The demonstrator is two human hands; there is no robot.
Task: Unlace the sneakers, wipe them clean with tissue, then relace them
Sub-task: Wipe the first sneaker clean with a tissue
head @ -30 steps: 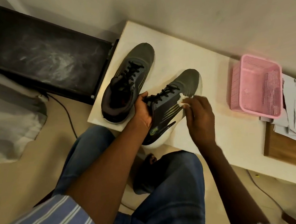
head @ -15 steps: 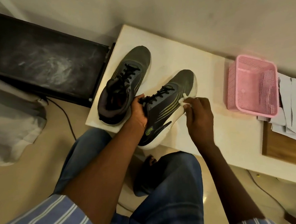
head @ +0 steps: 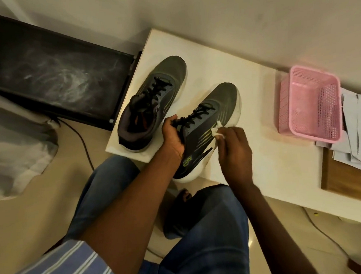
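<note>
Two dark grey sneakers with black laces stand on a white table [head: 262, 152]. The left sneaker [head: 151, 104] sits untouched near the table's left edge. The right sneaker [head: 208, 122] is tilted, with its heel hanging over the front edge. My left hand [head: 173, 135] grips this sneaker at the collar, thumb by the laces. My right hand [head: 233, 146] pinches a small white tissue [head: 217, 132] and presses it against the sneaker's outer side near the white sole.
A pink plastic basket [head: 314, 104] stands at the table's right, with papers [head: 358, 128] and a wooden board [head: 353, 180] beyond it. A black dusty panel [head: 53, 75] lies left of the table. My knees in jeans are below the front edge.
My right hand with the tissue has slid back along the sneaker's side, from near the toe toward the midfoot. My left hand keeps its grip.
</note>
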